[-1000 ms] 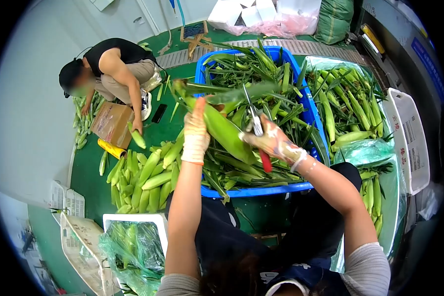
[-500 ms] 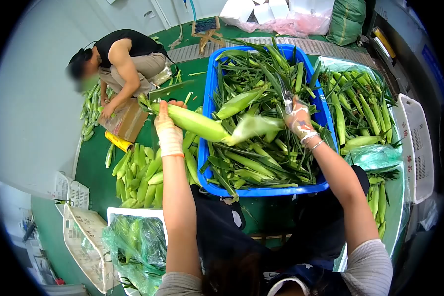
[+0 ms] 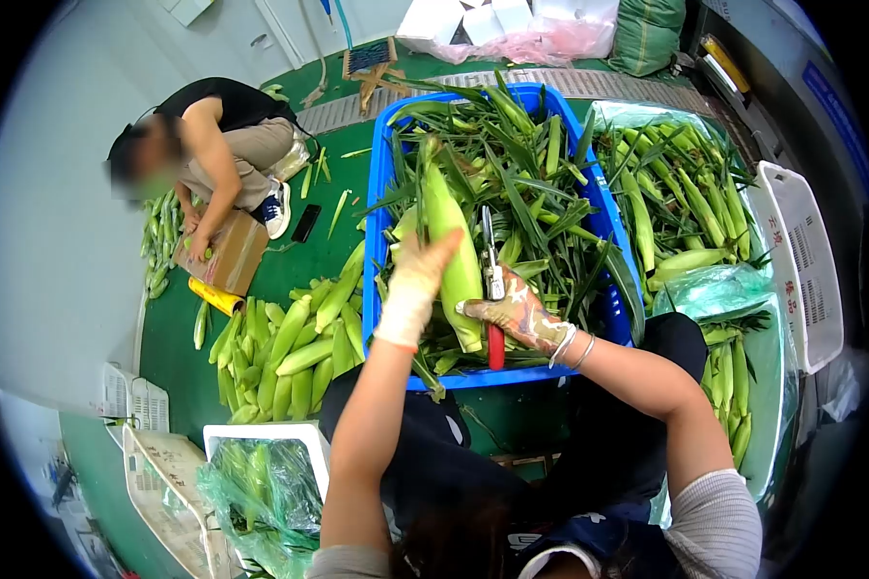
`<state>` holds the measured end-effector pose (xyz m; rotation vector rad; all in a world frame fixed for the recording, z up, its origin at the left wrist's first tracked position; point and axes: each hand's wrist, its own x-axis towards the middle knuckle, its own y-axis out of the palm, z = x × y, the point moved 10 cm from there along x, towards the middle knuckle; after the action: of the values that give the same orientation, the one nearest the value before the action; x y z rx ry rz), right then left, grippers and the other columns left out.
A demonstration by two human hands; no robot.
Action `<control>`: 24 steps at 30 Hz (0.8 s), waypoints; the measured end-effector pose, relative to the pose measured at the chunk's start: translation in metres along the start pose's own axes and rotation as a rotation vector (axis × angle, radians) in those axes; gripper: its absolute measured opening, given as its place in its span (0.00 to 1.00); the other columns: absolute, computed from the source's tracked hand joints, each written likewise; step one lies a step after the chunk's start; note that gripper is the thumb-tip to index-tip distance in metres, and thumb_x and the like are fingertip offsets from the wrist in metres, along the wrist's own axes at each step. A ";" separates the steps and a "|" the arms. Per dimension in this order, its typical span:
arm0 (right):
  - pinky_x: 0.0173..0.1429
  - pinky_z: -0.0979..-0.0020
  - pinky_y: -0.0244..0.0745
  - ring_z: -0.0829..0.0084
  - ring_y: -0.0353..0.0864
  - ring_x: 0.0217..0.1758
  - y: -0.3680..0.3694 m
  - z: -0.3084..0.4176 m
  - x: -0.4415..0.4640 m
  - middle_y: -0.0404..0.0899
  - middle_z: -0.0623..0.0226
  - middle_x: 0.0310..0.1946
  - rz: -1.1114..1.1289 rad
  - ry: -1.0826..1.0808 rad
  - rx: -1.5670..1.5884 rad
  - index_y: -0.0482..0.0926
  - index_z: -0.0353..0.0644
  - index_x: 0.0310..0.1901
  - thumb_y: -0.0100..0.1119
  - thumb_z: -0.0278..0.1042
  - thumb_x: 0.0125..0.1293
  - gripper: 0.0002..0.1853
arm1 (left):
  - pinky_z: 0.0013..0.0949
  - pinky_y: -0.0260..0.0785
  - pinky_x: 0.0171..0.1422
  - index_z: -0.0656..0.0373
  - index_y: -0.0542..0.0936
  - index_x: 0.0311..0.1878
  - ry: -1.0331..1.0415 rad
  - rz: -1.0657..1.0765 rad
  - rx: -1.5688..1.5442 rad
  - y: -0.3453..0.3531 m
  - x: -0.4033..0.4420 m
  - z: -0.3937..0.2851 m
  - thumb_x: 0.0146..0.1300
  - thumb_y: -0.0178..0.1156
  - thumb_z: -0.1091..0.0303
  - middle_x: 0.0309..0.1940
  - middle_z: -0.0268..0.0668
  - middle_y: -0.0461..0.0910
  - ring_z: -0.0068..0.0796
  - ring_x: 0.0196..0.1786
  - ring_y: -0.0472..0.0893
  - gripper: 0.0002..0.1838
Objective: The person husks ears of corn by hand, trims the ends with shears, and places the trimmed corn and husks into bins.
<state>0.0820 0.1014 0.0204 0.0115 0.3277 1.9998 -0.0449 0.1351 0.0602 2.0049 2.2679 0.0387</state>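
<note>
An ear of corn in its pale green husk stands nearly upright over the blue tub. My left hand, in a whitish glove and slightly blurred, is closed around its left side. In a patterned glove, my right hand grips pruning shears with a red handle, blades pointing away from me. The right thumb touches the ear's lower end. Stripped husks and long leaves fill the tub beneath both hands.
Husked-down ears lie piled on the green floor at left. More leafy corn is at right, beside a white crate. A foam box with green plastic stands near my left arm. Another person crouches over a cardboard box.
The ear has swung from sideways to nearly upright and moved right, over the tub. My right hand has come down and left to its lower end. A loose strip of husk is no longer stretched between my hands.
</note>
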 end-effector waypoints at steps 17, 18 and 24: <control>0.38 0.72 0.70 0.76 0.74 0.35 -0.052 -0.001 -0.003 0.77 0.67 0.31 0.502 0.207 -0.608 0.74 0.37 0.39 0.73 0.43 0.50 0.23 | 0.30 0.68 0.60 0.75 0.60 0.66 -0.059 0.447 0.640 -0.010 -0.039 0.056 0.41 0.74 0.70 0.56 0.49 0.74 0.34 0.53 0.76 0.48; 0.35 0.72 0.70 0.76 0.75 0.30 -0.051 -0.008 -0.006 0.78 0.68 0.26 0.531 0.232 -0.623 0.75 0.37 0.34 0.73 0.41 0.51 0.19 | 0.30 0.69 0.61 0.73 0.61 0.67 -0.023 0.490 0.709 -0.009 -0.041 0.055 0.42 0.73 0.70 0.58 0.51 0.73 0.34 0.53 0.77 0.48; 0.23 0.74 0.71 0.77 0.75 0.19 -0.063 -0.018 -0.034 0.74 0.69 0.16 0.330 0.350 -0.206 0.73 0.39 0.24 0.66 0.36 0.58 0.14 | 0.32 0.69 0.60 0.64 0.64 0.66 -0.101 0.487 0.579 -0.036 -0.039 0.043 0.41 0.70 0.70 0.56 0.45 0.73 0.32 0.56 0.75 0.44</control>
<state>0.1503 0.0923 -0.0075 -0.4440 0.3574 2.3554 -0.0715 0.0894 0.0164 2.7136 1.8062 -0.7337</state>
